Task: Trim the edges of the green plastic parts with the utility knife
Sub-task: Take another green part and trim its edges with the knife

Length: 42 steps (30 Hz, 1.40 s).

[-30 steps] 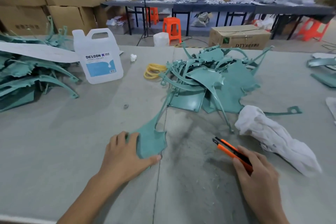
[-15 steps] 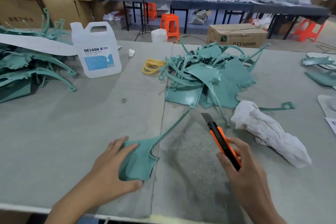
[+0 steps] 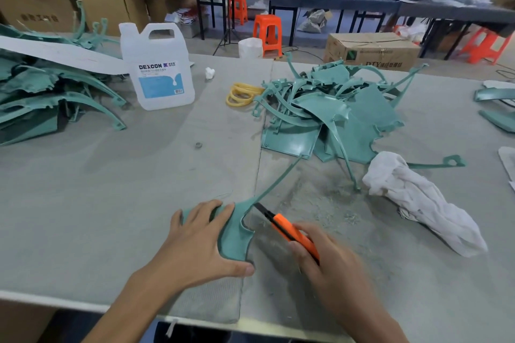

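Note:
A green plastic part [image 3: 237, 234] with a long thin arm reaching up to the right stands tilted on the table near the front edge. My left hand [image 3: 200, 242] grips its broad end, fingers over the top and thumb below. My right hand [image 3: 331, 262] holds an orange utility knife [image 3: 292, 231]. The knife's dark blade tip lies against the part's inner curved edge, where the thin arm begins.
A heap of green parts [image 3: 328, 114] lies at centre right, another pile [image 3: 41, 92] at far left. A white DEXCON jug [image 3: 158, 69], yellow rings [image 3: 242, 95], a white rag [image 3: 423, 203] and plastic shavings sit on the grey table [image 3: 111, 203].
My left hand pulled the green part closer and tilted it up on edge. My right hand lifted the knife off the table and brought its blade left against the part.

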### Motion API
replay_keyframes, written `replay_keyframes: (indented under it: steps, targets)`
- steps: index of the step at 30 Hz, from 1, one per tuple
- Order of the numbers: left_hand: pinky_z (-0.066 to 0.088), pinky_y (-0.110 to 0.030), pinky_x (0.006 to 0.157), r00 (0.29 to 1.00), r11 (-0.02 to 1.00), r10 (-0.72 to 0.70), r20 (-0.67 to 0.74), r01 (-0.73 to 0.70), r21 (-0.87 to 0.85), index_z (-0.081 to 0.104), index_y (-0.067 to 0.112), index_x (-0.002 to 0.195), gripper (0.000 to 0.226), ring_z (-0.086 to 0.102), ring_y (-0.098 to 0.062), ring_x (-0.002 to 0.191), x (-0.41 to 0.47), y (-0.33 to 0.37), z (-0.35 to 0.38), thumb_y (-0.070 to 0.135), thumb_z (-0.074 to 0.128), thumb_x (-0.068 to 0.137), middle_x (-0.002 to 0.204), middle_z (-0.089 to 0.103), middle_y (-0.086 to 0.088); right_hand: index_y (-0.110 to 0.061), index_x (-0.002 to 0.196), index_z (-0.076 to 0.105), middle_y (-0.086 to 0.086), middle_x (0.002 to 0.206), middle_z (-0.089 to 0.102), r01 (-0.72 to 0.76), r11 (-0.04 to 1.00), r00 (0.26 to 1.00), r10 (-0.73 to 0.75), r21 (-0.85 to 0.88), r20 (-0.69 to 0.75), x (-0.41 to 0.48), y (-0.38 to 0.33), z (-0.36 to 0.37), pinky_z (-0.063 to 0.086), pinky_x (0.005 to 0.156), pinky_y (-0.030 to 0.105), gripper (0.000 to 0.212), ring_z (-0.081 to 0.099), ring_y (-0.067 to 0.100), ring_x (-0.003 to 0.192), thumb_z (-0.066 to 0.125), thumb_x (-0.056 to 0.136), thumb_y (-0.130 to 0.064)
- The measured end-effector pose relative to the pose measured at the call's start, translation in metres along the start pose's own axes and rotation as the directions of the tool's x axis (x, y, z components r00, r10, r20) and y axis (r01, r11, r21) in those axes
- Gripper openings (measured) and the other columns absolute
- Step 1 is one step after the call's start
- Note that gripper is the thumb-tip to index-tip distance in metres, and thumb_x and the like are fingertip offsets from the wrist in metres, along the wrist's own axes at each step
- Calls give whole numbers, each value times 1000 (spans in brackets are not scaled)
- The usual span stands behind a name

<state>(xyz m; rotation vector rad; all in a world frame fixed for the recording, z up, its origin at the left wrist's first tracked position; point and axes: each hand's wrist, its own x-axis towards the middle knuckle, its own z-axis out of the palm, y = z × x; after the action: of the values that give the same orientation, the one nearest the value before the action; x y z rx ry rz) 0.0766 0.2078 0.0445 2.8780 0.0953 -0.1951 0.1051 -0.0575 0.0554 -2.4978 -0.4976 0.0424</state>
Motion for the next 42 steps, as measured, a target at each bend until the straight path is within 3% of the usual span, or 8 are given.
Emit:
replay_keyframes:
  steps: [5,8,15,20,24,30,34,42]
  targets:
    - [11,-48,122,999,1000,-13,-29,13,-2,12,39,158,132,11,-13,145,2,4,-2,107,36,47,157,15,12,-53,128,50,-30,100,51,-3,1000,1000,3,20,-11,-1,-2,3,48,76,29,48,65,9,96,33,88,-72]
    - [10,-48,121,999,1000,-28,-35,28,9,12,39,158,133,11,-13,145,1,6,0,107,35,47,157,14,12,-52,131,47,-30,103,53,28,1000,999,-28,-5,-15,3,-6,4,45,70,28,47,65,8,94,33,90,-71]
    - [8,-48,120,995,998,-63,-71,61,-32,17,38,157,129,11,-11,143,-2,13,5,103,42,48,153,18,13,-49,144,38,-16,118,60,55,987,994,-40,-148,100,15,-14,7,50,80,33,42,63,13,102,36,103,-59]
    - [17,-46,115,993,996,-78,-85,75,-42,23,44,149,118,17,-13,137,-1,20,0,98,46,48,146,25,12,-50,142,37,-12,108,68,75,972,995,-56,-223,88,21,-13,6,48,72,35,43,66,17,95,30,101,-61]
    - [15,-51,116,994,995,-99,-46,98,-23,20,46,152,119,16,-14,135,-1,25,-3,99,42,48,143,24,9,-52,142,34,-12,98,70,59,963,998,-64,-265,-10,29,-7,2,42,60,35,42,68,19,83,30,101,-60]
    - [17,-49,107,993,988,-116,-23,118,103,27,46,147,113,19,-18,131,1,36,-14,98,39,48,140,27,6,-37,138,55,-3,83,68,17,932,974,-98,-362,-205,62,7,-17,41,52,33,38,64,25,68,44,103,-47]
    - [16,-49,98,992,977,-128,-21,129,169,27,45,146,112,21,-20,128,0,42,-16,97,36,47,139,29,4,-39,146,45,-1,93,66,-23,933,977,-56,-360,-208,70,8,-25,46,61,36,41,64,25,84,45,105,-46]
    - [22,-50,97,988,972,-156,-6,155,178,23,43,150,119,23,-21,126,0,43,-14,100,33,46,138,30,3,-51,143,42,-11,110,68,103,983,995,-104,-153,5,41,-6,-3,52,76,33,42,65,13,92,43,102,-58]
